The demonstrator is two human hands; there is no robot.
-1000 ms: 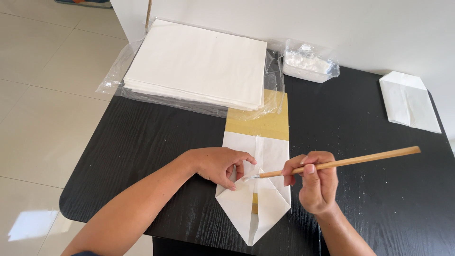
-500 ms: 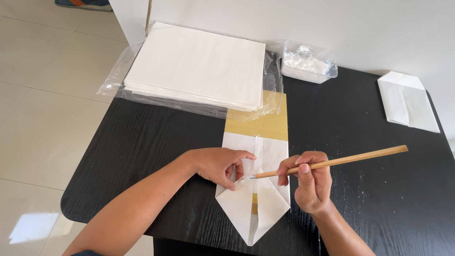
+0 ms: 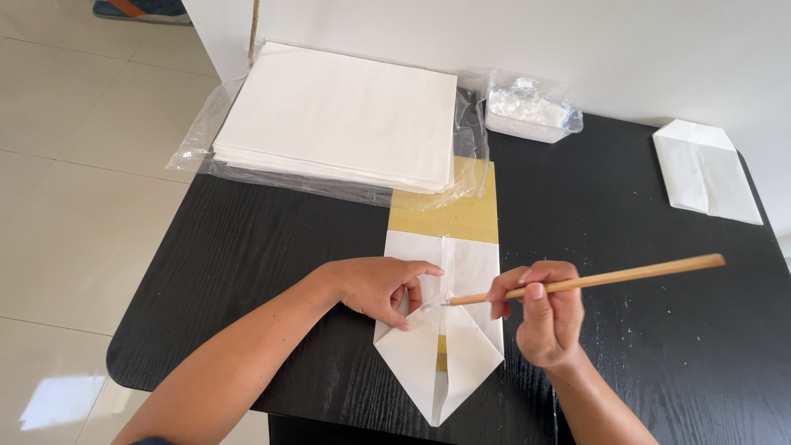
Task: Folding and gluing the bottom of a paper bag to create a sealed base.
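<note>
A white paper sheet folded to a point (image 3: 441, 363) lies over a tan board (image 3: 449, 216) near the front of the black table (image 3: 247, 255). My left hand (image 3: 381, 287) presses on the folded paper's left part, fingers curled and spread. My right hand (image 3: 548, 317) grips a long wooden stick (image 3: 610, 278), held almost level. Its left tip touches the paper's centre fold right beside my left fingers.
A thick stack of white paper (image 3: 342, 115) in a clear plastic wrap lies at the back left. A clear plastic tub with white paste (image 3: 527, 111) stands at the back middle. A finished folded white paper bag (image 3: 704, 169) lies at the back right. Tiled floor lies to the left.
The stick's free end has dropped slightly and my right hand has shifted a little left. My left hand stays on the paper.
</note>
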